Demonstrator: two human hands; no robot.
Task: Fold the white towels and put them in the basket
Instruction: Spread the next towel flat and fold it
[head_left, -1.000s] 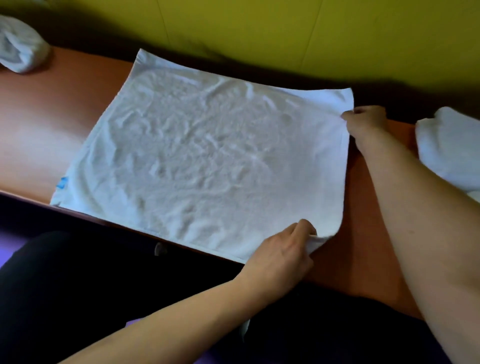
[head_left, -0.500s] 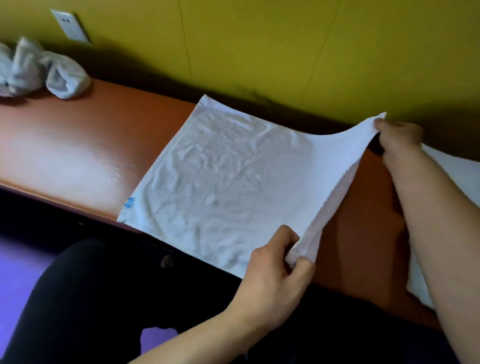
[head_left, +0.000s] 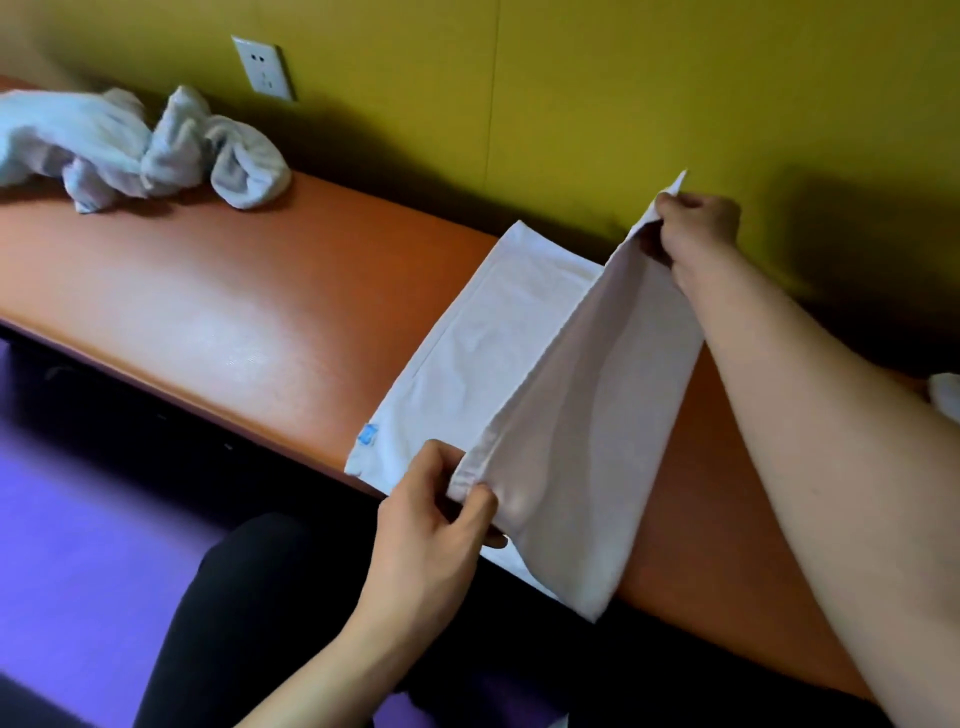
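A white towel (head_left: 524, 374) with a small blue tag at its near left corner lies partly on the orange table (head_left: 249, 312). Its right half is lifted and swung leftward over the flat part. My left hand (head_left: 436, 514) pinches the near corner of the lifted edge at the table's front. My right hand (head_left: 696, 228) pinches the far corner, raised near the wall. No basket is in view.
A heap of crumpled white towels (head_left: 135, 150) sits at the table's far left. A bit of another white towel (head_left: 945, 389) shows at the right edge, behind my right forearm. A yellow wall with a socket (head_left: 262, 67) runs behind the table. Purple floor lies below.
Both hands have lifted the towel's right edge off the table and carried it up and leftward. The camera view has shifted left, bringing the crumpled towels into sight.
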